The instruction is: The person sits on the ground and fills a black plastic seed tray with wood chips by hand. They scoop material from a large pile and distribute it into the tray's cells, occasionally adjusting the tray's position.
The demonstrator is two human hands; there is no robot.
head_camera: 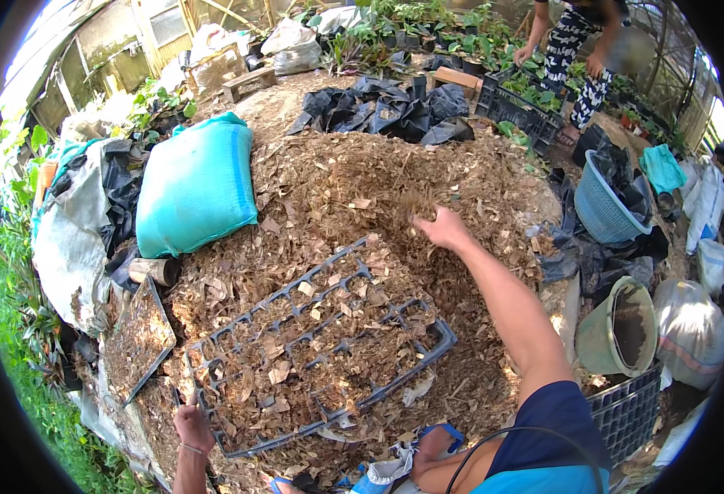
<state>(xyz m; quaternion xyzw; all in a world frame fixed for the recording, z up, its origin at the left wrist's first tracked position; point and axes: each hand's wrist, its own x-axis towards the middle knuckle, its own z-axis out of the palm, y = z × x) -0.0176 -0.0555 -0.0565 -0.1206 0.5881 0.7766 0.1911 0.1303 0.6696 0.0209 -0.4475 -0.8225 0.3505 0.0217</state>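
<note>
A black plastic seedling tray point(337, 422) lies tilted across the pile, its cells largely covered with brown fibrous mulch and pale flakes. At its lower left end, my left hand point(194, 427) grips the edge with the thumb up. Beyond the tray's upper right end, my right hand point(443, 228) reaches into the loose mulch point(362, 173). Its fingertips are partly lost in blurred fibres, so whether they hold any is unclear. Part of a second mulch-covered tray point(152, 365) shows to the left of my left hand.
A full turquoise sack point(195, 185) rests on the pile's left side. Black plastic bags point(387, 111) lie at the back. To the right stand a blue basket point(609, 197), a green bucket point(603, 333) and an upright cell tray point(627, 407). Another person point(575, 49) stands by a black crate point(516, 114).
</note>
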